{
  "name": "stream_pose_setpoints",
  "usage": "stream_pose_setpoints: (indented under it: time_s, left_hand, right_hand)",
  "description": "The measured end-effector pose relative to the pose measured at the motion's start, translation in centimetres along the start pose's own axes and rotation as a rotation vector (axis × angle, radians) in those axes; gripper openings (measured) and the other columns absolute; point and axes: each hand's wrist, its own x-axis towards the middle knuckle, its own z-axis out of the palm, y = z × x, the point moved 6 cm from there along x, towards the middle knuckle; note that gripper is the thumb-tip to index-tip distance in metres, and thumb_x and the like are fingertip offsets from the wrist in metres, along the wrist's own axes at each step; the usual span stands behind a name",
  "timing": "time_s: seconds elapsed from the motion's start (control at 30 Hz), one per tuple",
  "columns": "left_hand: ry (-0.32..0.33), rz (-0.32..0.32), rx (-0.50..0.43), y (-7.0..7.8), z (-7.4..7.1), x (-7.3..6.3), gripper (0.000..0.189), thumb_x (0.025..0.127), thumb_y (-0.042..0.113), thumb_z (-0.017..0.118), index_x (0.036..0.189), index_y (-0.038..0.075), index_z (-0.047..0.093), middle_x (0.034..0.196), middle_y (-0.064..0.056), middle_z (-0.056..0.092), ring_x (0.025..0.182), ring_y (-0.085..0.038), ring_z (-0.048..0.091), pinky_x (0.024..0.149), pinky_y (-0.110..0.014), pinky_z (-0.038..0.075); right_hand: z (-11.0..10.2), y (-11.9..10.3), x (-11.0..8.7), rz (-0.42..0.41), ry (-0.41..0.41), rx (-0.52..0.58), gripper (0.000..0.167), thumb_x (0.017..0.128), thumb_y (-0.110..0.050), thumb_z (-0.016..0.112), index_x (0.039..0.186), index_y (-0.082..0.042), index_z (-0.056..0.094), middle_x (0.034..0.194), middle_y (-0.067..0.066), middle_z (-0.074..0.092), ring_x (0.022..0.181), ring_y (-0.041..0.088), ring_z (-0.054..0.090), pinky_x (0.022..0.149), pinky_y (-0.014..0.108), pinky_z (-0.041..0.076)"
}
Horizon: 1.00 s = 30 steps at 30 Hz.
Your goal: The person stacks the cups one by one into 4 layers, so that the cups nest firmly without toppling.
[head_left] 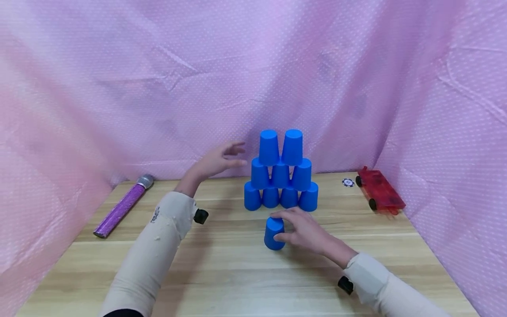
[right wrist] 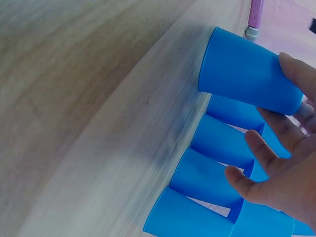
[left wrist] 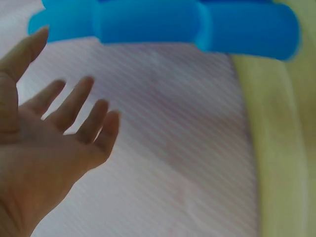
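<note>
Upside-down blue cups (head_left: 280,177) stand in a stack: several in the bottom row, three in the middle, two on top. A single blue cup (head_left: 273,235) rests upside down on the table in front of them. My right hand (head_left: 303,231) holds this cup near its upper end between thumb and fingers; in the right wrist view the other fingers spread loosely beside the cup (right wrist: 247,74). To the left of the stack my left hand (head_left: 222,159) hovers with relaxed fingers, apart from the cups. The left wrist view shows its palm (left wrist: 49,148) holding nothing.
A purple microphone (head_left: 123,207) lies at the table's left side. On the right are a red toy car (head_left: 380,189), partly blurred, and a poker chip (head_left: 348,182). Pink dotted cloth (head_left: 198,88) hangs behind and along the sides of the wooden table (head_left: 229,281).
</note>
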Motion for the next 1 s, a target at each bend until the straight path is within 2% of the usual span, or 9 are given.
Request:
stream_pose_setpoints:
  time_s: [0.13,0.2,0.3,0.43,0.57,0.77,1.0]
  left_hand:
    - [-0.127,-0.088,0.055,-3.0,2.1,-0.8,0.079,0.091,0.045,0.069,0.156,0.018,0.034,0.153,-0.008,0.048,0.143,-0.034,0.044,0.112,-0.056,0.042]
    - [-0.175,-0.127,0.025,-4.5,3.5,-1.0,0.079,0.091,0.044,0.069,0.156,0.017,0.033,0.154,-0.010,0.047,0.144,-0.036,0.041,0.112,-0.057,0.041]
    - [-0.202,-0.165,-0.038,-6.3,5.4,-1.3,0.078,0.091,0.038,0.070,0.156,0.015,0.033,0.155,-0.013,0.044,0.146,-0.039,0.038,0.114,-0.060,0.038]
    - [-0.161,-0.208,-0.043,-8.2,7.0,-1.5,0.077,0.089,0.042,0.072,0.154,0.020,0.037,0.154,-0.009,0.045,0.142,-0.035,0.041,0.113,-0.060,0.039]
    - [-0.130,-0.215,-0.044,-9.3,8.1,-1.7,0.075,0.089,0.041,0.073,0.152,0.019,0.040,0.150,-0.010,0.050,0.138,-0.035,0.046,0.112,-0.060,0.040]
    - [-0.115,-0.188,-0.054,-10.1,9.2,-1.8,0.069,0.090,0.033,0.075,0.148,0.013,0.044,0.145,-0.013,0.054,0.134,-0.034,0.051,0.113,-0.056,0.041]
    - [-0.116,-0.198,-0.050,-10.8,9.7,-1.9,0.068,0.090,0.035,0.075,0.147,0.012,0.044,0.141,-0.013,0.057,0.129,-0.032,0.054,0.110,-0.055,0.045]
  right_hand:
    - [-0.2,0.0,-0.1,0.000,0.004,-0.007,0.058,0.087,-0.033,0.079,0.140,-0.026,0.058,0.138,0.002,0.059,0.132,0.027,0.051,0.103,0.058,0.049]
    - [-0.2,0.0,-0.1,0.002,0.000,-0.003,0.058,0.087,-0.033,0.078,0.141,-0.025,0.058,0.138,0.002,0.059,0.132,0.028,0.051,0.103,0.059,0.048]
    - [-0.2,0.0,-0.1,0.014,-0.004,0.005,0.058,0.087,-0.034,0.079,0.141,-0.027,0.058,0.138,0.001,0.059,0.132,0.028,0.051,0.103,0.059,0.048]
    - [-0.1,0.0,-0.1,0.027,-0.013,0.016,0.059,0.086,-0.035,0.079,0.140,-0.029,0.058,0.139,0.001,0.058,0.132,0.028,0.051,0.103,0.060,0.048]
    - [0.0,0.0,-0.1,0.031,-0.015,0.018,0.058,0.086,-0.035,0.079,0.140,-0.030,0.058,0.139,0.001,0.058,0.132,0.028,0.051,0.102,0.061,0.048]
    - [0.0,0.0,-0.1,0.022,-0.010,0.017,0.058,0.086,-0.035,0.079,0.140,-0.028,0.059,0.137,0.001,0.059,0.132,0.027,0.051,0.102,0.060,0.048]
    - [0.1,0.0,0.0,0.034,-0.007,0.014,0.057,0.086,-0.037,0.079,0.139,-0.030,0.059,0.137,0.000,0.059,0.131,0.027,0.052,0.102,0.059,0.048]
